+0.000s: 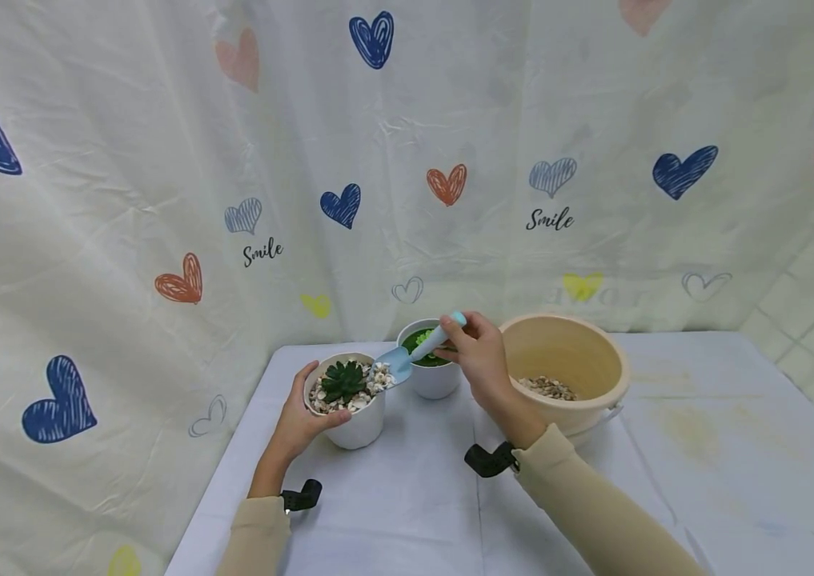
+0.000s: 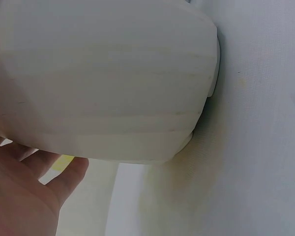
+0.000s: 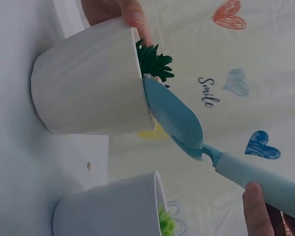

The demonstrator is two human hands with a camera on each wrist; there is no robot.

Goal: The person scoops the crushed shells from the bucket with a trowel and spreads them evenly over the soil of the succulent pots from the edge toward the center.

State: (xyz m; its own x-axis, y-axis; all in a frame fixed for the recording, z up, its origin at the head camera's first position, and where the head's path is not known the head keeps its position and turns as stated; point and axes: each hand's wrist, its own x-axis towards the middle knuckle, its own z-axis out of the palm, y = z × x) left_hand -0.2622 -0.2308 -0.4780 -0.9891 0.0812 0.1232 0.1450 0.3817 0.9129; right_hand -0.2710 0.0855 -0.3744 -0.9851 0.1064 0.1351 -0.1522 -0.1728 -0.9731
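Note:
My left hand point(image 1: 300, 422) grips the side of a white pot point(image 1: 362, 428), thumb and fingers at its rim. In that pot a dark green succulent point(image 1: 343, 381) stands among pale pebbles point(image 1: 378, 378). My right hand point(image 1: 482, 358) holds a light blue hand trowel point(image 3: 177, 118) by its handle, the blade tilted down at the pot's right rim with pebbles at its tip. The left wrist view is filled mostly by the pot's wall point(image 2: 108, 88), with the fingers point(image 2: 71, 179) of the left hand beside it.
Just behind the trowel is a second white pot point(image 1: 437, 382) with a bright green plant point(image 3: 165, 222). A cream bucket point(image 1: 597, 400) with some pebbles point(image 1: 549, 388) inside stands to the right. A curtain with printed hearts hangs behind the white-covered table point(image 1: 407, 512).

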